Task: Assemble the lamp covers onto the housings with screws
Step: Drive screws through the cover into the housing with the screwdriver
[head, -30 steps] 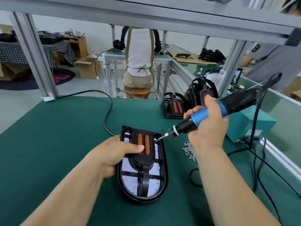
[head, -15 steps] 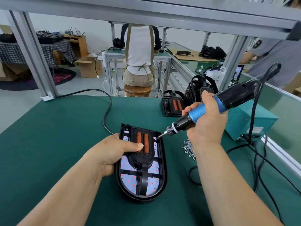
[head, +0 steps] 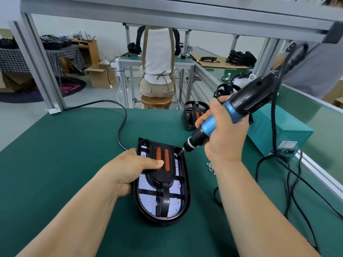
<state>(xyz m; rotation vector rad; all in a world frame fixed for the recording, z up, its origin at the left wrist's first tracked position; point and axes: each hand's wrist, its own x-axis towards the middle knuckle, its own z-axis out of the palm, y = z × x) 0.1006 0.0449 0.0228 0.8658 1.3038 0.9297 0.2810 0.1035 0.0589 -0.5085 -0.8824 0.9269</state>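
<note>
A black oval lamp housing lies on the green mat, its white LED board with red dots showing. A black lamp cover with two orange bars sits in it. My left hand grips the housing's left edge, thumb pressing on the cover. My right hand holds a blue and black electric screwdriver, tilted down to the left. Its bit tip touches the cover's upper right corner. A small pile of screws lies to the right of the housing.
A teal power box stands at the right with black cables trailing over the mat. More black lamp units stand behind my right hand. A black cord curves at the housing's back left. A person sits on a stool beyond the bench.
The screwdriver has tilted steeper and its bit has come down onto the cover's upper right corner. My left hand keeps the same hold on the housing.
</note>
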